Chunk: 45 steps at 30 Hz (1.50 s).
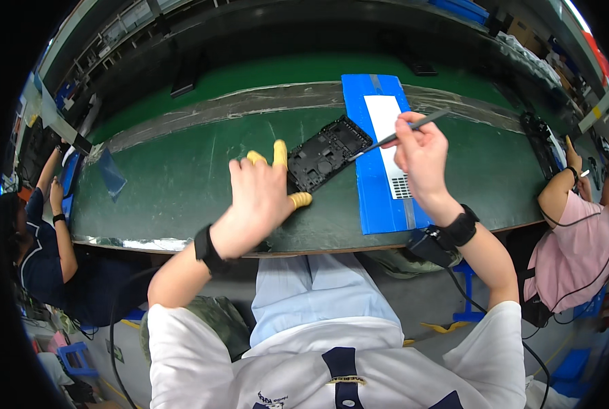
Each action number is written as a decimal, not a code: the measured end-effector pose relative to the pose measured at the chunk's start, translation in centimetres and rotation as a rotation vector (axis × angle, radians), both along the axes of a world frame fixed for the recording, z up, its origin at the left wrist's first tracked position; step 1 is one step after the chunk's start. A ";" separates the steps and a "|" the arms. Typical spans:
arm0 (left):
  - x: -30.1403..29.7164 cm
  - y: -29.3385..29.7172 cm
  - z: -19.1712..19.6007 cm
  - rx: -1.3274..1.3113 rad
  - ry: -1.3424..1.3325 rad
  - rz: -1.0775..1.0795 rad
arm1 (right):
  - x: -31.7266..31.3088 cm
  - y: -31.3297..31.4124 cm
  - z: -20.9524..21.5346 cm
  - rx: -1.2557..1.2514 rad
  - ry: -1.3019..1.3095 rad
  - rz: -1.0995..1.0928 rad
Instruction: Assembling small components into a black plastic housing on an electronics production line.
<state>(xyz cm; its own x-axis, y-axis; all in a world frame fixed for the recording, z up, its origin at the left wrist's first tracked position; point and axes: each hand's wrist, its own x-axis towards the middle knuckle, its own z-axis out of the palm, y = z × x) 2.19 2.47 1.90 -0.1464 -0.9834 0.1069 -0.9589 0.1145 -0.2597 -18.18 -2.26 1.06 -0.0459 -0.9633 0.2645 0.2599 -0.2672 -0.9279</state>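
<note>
A black rectangular plastic frame (327, 153), like a device housing with small recesses, lies tilted on the green bench. My left hand (260, 194), with yellow finger cots on some fingers, grips its left end between thumb and fingers. In my right hand (423, 153) is a pair of dark tweezers (430, 119), pinched between thumb and fingers. Their tip reaches the right edge of the black frame. Beneath my right hand lies a blue board (372, 204) with a white sheet (383, 112) on it; small dark rectangular pieces line the sheet's near end.
The green bench (161, 191) has a worn grey strip across it. A clear blue plastic piece (111, 174) lies at the left. Black parts (539, 143) sit at the right. One person (570, 225) works at the right, another (45, 238) at the left. A cable (464, 293) hangs from my right wrist.
</note>
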 end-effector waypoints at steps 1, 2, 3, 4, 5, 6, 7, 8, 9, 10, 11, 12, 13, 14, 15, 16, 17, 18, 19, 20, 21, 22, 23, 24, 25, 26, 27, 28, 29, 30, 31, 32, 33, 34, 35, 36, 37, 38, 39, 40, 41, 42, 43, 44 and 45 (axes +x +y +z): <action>-0.2 0.8 -0.2 0.003 -0.019 0.022 | 1.1 -0.3 -0.1 0.035 0.033 0.014; -0.5 1.3 -0.1 -0.011 0.011 0.038 | 2.1 -0.6 -0.3 0.056 0.049 0.030; -0.2 1.6 0.0 -0.003 0.016 0.051 | 3.2 -1.0 -0.8 0.079 0.065 0.049; 0.1 1.8 0.0 -0.012 0.058 0.022 | 4.1 -1.4 -1.3 0.075 0.082 0.072; 0.3 1.7 -0.1 -0.020 0.100 -0.007 | 4.8 -1.8 -1.5 0.113 0.081 0.088; 1.0 1.5 -0.5 -0.089 0.130 -0.066 | 5.5 -2.0 -1.7 0.119 0.098 0.114; 1.7 1.2 -0.9 -0.078 0.135 -0.053 | 6.0 -2.2 -2.0 0.126 0.115 0.140; 2.5 0.9 -1.5 -0.047 0.228 -0.169 | 6.3 -2.4 -2.4 0.137 0.120 0.150; 3.0 0.5 -1.8 -0.019 0.321 -0.287 | 6.4 -2.6 -2.8 0.140 0.151 0.158; 3.1 0.5 -1.9 -0.007 0.274 -0.307 | 6.6 -2.8 -3.2 0.142 0.181 0.164; 3.0 0.4 -1.8 0.001 0.280 -0.300 | 6.7 -2.8 -3.3 0.152 0.185 0.171; 2.8 0.4 -1.7 0.020 0.362 -0.262 | 6.8 -2.7 -3.3 0.121 0.174 0.175; 2.7 0.4 -1.6 0.039 0.444 -0.224 | 6.9 -2.6 -3.3 0.091 0.163 0.179; 2.6 0.4 -1.7 0.002 0.436 -0.210 | 6.9 -2.6 -3.5 0.096 0.154 0.195; 2.5 0.4 -1.7 0.010 0.438 -0.200 | 6.9 -2.5 -3.7 0.106 0.155 0.203; 2.4 0.3 -1.6 0.045 0.419 -0.174 | 6.9 -2.5 -3.8 0.093 0.142 0.206; 2.4 0.2 -1.6 0.081 0.399 -0.147 | 6.9 -2.5 -3.9 0.081 0.129 0.208; 2.4 0.2 -1.5 0.066 0.423 -0.155 | 6.8 -2.5 -3.8 0.083 0.129 0.218; 2.4 0.2 -1.6 0.076 0.426 -0.148 | 6.9 -2.4 -3.6 0.094 0.131 0.223; 2.5 0.2 -1.7 0.040 0.435 -0.169 | 7.0 -2.4 -3.5 0.098 0.158 0.224; 2.5 0.0 -1.8 0.005 0.445 -0.195 | 6.9 -2.4 -3.4 0.102 0.189 0.220; 2.5 -0.1 -1.9 0.015 0.451 -0.194 | 6.9 -2.5 -3.5 0.090 0.202 0.215; 2.6 -0.2 -1.9 0.025 0.440 -0.204 | 6.9 -2.5 -3.6 0.100 0.206 0.214; 2.7 -0.2 -1.9 0.033 0.426 -0.213 | 6.9 -2.5 -3.6 0.094 0.199 0.216; 2.7 -0.2 -2.0 0.039 0.429 -0.211 | 7.0 -2.5 -3.6 0.086 0.192 0.217; 2.7 -0.2 -2.1 0.005 0.442 -0.212 | 7.0 -2.5 -3.6 0.092 0.194 0.218; 2.6 -0.2 -2.1 -0.026 0.454 -0.213 | 7.0 -2.6 -3.6 0.092 0.198 0.223; 2.6 -0.3 -1.9 -0.021 0.457 -0.213 | 7.0 -2.6 -3.6 0.091 0.202 0.228; 2.5 -0.3 -1.6 0.052 0.447 -0.182 | 7.0 -2.6 -3.7 0.096 0.204 0.228; 2.5 -0.3 -1.4 0.123 0.437 -0.151 | 7.0 -2.6 -3.7 0.088 0.202 0.228; 2.5 -0.2 -1.4 0.124 0.439 -0.151 | 7.0 -2.5 -3.7 0.079 0.201 0.228; 2.5 -0.2 -1.4 0.123 0.424 -0.151 | 7.0 -2.5 -3.7 0.081 0.202 0.228; 2.5 -0.1 -1.5 0.120 0.408 -0.152 | 7.0 -2.5 -3.7 0.086 0.204 0.230; 2.5 -0.1 -1.5 0.121 0.410 -0.152 | 7.0 -2.5 -3.7 0.091 0.206 0.232; 2.5 -0.1 -1.5 0.120 0.410 -0.154 | 7.1 -2.5 -3.7 0.092 0.208 0.232; 2.5 -0.1 -1.6 0.118 0.410 -0.156 | 7.1 -2.5 -3.9 0.062 0.224 0.218; 2.5 -0.1 -1.6 0.118 0.411 -0.156 | 7.1 -2.4 -4.0 0.032 0.240 0.204; 2.5 -0.1 -1.6 0.122 0.403 -0.157 | 7.1 -2.5 -4.0 0.033 0.241 0.204; 2.5 -0.1 -1.5 0.126 0.394 -0.158 | 7.1 -2.5 -4.0 0.033 0.241 0.203; 2.5 -0.1 -1.5 0.125 0.394 -0.158 | 7.1 -2.4 -4.0 0.034 0.242 0.202; 2.5 -0.1 -1.5 0.125 0.390 -0.159 | 7.1 -2.4 -3.9 0.033 0.242 0.202; 2.5 -0.1 -1.5 0.127 0.386 -0.158 | 7.1 -2.5 -4.0 0.029 0.238 0.202; 2.5 -0.1 -1.6 0.128 0.386 -0.157 | 7.2 -2.5 -4.0 0.024 0.234 0.202; 2.5 -0.1 -1.6 0.117 0.406 -0.158 | 7.1 -2.5 -4.0 0.025 0.233 0.203; 2.5 0.0 -1.6 0.105 0.427 -0.160 | 7.1 -2.5 -3.8 0.053 0.224 0.217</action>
